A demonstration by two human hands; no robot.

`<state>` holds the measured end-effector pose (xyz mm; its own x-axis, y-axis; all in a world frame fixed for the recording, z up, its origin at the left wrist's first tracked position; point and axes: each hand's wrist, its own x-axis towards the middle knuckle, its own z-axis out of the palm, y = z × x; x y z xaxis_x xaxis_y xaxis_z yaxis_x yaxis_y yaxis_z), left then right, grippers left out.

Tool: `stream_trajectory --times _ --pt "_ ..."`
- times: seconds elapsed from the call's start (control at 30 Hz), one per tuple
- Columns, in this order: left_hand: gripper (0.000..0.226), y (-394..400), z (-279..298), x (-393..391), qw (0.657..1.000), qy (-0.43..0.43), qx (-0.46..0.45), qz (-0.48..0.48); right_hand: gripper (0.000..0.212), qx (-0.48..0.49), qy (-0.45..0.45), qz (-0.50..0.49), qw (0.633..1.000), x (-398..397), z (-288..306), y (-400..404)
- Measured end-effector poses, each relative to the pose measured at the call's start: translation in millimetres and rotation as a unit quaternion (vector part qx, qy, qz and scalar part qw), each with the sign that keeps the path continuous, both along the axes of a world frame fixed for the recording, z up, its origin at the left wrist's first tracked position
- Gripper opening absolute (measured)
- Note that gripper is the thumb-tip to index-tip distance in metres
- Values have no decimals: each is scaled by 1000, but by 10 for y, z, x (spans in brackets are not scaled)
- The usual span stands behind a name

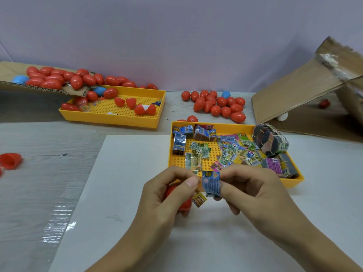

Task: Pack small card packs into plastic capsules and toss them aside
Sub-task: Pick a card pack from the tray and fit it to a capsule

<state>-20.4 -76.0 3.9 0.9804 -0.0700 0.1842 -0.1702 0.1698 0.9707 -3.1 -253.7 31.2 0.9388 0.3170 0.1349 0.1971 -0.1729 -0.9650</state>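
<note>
Both hands meet above a white sheet (121, 203), just in front of a yellow tray (294, 182) of small card packs. My left hand (167, 195) holds a red capsule half (181, 202) in its palm and pinches the left edge of a blue card pack (211, 183) with thumb and forefinger. My right hand (253, 191) pinches the pack's right edge. A small yellow pack (199, 200) pokes out below the blue one, by the capsule. Several loose packs (233, 154) and banded bundles (272, 141) lie in the tray.
A second yellow tray (151, 119) at back left holds open red capsule halves. Red and blue capsules spill from a cardboard flap (11, 69) above it. A pile of closed red capsules (218, 105) lies at back centre. A tipped cardboard box (306, 91) stands right. A red half (9, 160) lies far left.
</note>
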Motion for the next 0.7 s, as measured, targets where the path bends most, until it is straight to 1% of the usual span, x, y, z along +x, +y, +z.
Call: stream_trajectory --times 0.13,0.27,0.33,0.47,0.53,0.63,0.7 --pt "11 -2 5 -15 997 -49 58 -3 10 -19 1 -3 1000 -2 -1 14" --pt "9 3 -10 -16 994 -72 79 2 17 -50 -5 -14 999 5 6 7" --pt "9 3 -18 -17 993 -81 86 -5 11 -59 -14 -18 998 7 11 1" --pt "11 12 -28 -26 991 -90 100 -19 4 1 -5 -28 1000 -16 31 7" --pt "10 13 -30 -32 989 -97 110 -22 11 28 -9 -28 999 -40 36 26" --pt "9 7 -36 -33 988 -107 111 -19 30 30 -32 -29 999 -50 24 29" --pt "9 6 -36 -36 988 -110 110 -18 33 23 -48 -30 998 -52 26 25"
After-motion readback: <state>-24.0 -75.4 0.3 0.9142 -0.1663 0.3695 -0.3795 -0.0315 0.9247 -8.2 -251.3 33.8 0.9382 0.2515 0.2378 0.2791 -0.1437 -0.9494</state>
